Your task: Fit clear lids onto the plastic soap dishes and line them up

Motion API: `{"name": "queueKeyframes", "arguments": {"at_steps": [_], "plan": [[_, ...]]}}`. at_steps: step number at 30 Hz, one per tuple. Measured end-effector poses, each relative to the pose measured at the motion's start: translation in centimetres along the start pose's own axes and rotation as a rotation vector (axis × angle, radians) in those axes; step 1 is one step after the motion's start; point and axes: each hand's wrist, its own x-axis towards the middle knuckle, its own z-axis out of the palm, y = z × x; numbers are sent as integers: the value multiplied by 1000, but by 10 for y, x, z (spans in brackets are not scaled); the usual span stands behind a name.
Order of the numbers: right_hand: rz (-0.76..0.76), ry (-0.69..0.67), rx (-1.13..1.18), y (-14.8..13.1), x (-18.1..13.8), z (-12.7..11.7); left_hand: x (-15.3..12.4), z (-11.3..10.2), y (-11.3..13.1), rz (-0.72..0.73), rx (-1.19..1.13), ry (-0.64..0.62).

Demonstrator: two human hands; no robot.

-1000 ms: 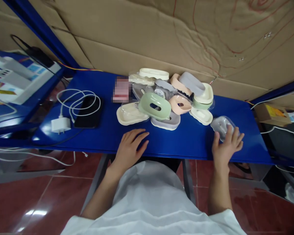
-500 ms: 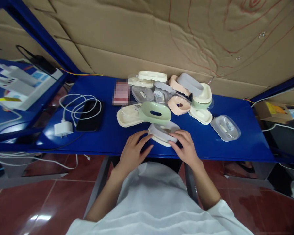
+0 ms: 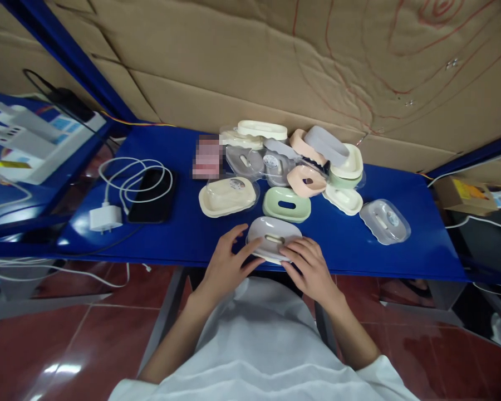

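A grey oval soap dish [image 3: 274, 227] with a pale base and a cream bar in its centre lies near the table's front edge. My left hand [image 3: 229, 259] holds its left front rim, the thumb and index finger on the edge. On the opposite side, my right hand [image 3: 311, 267] has its fingers on the right front rim and the thumb low at the front. Just behind sits a green soap dish [image 3: 300, 210] with a dark slot, apart from both hands. A cream dish [image 3: 221, 200] under a clear cover lies to the left.
Peach dishes [image 3: 303, 181], more cream and grey ones, and clear covers are heaped at the back. A covered grey dish [image 3: 382, 220] lies at the right. On the left are a black phone [image 3: 150, 203], a white charger [image 3: 105, 217] and its coiled cable. Cardboard [image 3: 217, 61] walls the back.
The green soap dish has moved right and now lies flat, off the cream one. The grey dish sits nearer the front edge, its inside facing up, with both hands at its front rim.
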Motion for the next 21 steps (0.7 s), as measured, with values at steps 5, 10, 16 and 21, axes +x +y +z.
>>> {"name": "queueKeyframes", "arguments": {"at_steps": [5,10,16,21], "plan": [[-36,-46,-42,0,-1,7,2,-9,-3,86,3,-100],[5,-25,-176,-3,-4,11,31,-31,-42,-47,16,26],[96,-14,-176,-3,-4,14,74,-39,-104,-68,21,-31],[135,-18,-132,-3,-4,17,66,-41,-85,-19,31,161]]}}
